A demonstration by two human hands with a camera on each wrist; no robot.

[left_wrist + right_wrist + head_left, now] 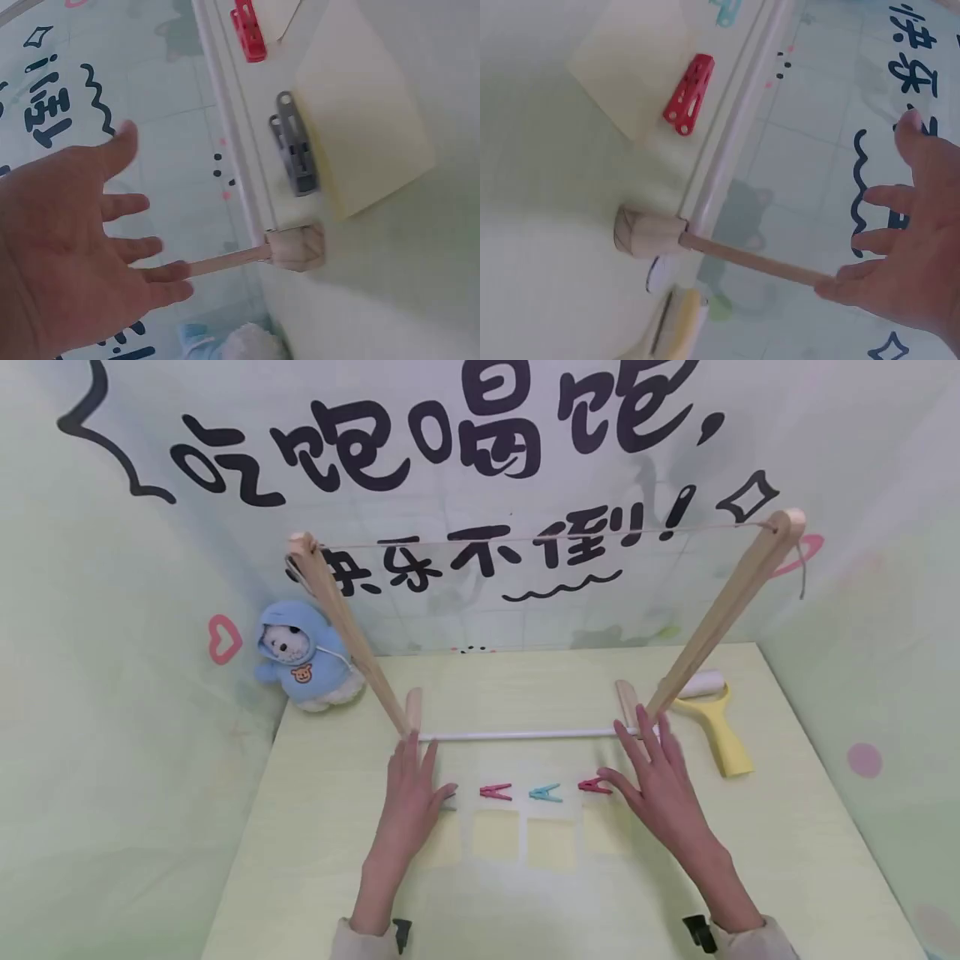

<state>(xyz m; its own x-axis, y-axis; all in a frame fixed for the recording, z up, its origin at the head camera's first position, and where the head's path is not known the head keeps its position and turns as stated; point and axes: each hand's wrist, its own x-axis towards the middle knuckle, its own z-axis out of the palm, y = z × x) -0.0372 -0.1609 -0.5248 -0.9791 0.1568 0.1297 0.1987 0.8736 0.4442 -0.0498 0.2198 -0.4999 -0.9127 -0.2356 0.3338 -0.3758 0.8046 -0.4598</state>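
A wooden stand has a left post [348,631], a right post [727,606], a white rod [517,735] low between them and a thin string [517,539] across the tops. My left hand [407,806] is by the foot of the left post, fingers straight and spread. By the right post's foot, my right hand [666,789] also has its fingers extended. Between the hands lie a pink clothespin [495,791], a blue clothespin [545,792], a red clothespin [592,785] and a grey clothespin [295,154]. Several pale yellow paper squares [551,845] form a row nearer me.
A plush toy in a blue hoodie [303,664] sits at the back left of the table [795,860]. Beyond the right post lies a lint roller with a yellow handle [723,739]. A printed curtain [480,610] hangs behind the table.
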